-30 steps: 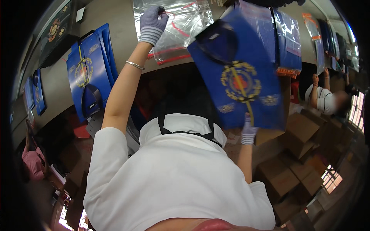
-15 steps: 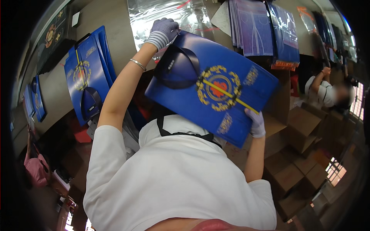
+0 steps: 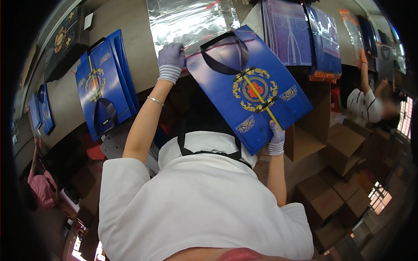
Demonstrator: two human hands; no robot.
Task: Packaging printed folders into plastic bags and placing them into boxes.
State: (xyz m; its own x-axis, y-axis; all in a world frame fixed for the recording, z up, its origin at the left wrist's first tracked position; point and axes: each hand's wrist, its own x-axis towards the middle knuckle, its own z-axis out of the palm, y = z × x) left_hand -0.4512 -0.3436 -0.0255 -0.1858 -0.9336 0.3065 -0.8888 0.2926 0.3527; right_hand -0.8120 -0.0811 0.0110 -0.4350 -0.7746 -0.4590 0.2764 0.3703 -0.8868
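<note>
closest to the camera is the white top and black strap of the person wearing it, with both bare forearms running up and out to gloved hands. the right hand (image 3: 276, 140) is clamped on the low corner of a big flat blue gift bag (image 3: 248, 89), fingers wrapped over the edge, thumb side hidden so i can't tell more than that. a second ago that bag was up on end and well over to the right, half a second ago it was tipping down, and now it lies nearly flat across the brown tabletop (image 3: 126, 56) with its cord handle end pointing away. the left hand (image 3: 170, 60) was up on the clear plastic sleeve (image 3: 191, 19) a second ago; now it's at the bag's top left corner where the plastic starts, fingers curled and pinching at that edge (bag or plastic, can't tell which). so my read is the bag's handle end is being lined up with the sleeve's mouth. further off: another blue bag (image 3: 102, 89) stacked on the left, purple folded packs (image 3: 287, 30) up top, cardboard boxes (image 3: 335, 148) on the right, co-workers at both sides.
</note>
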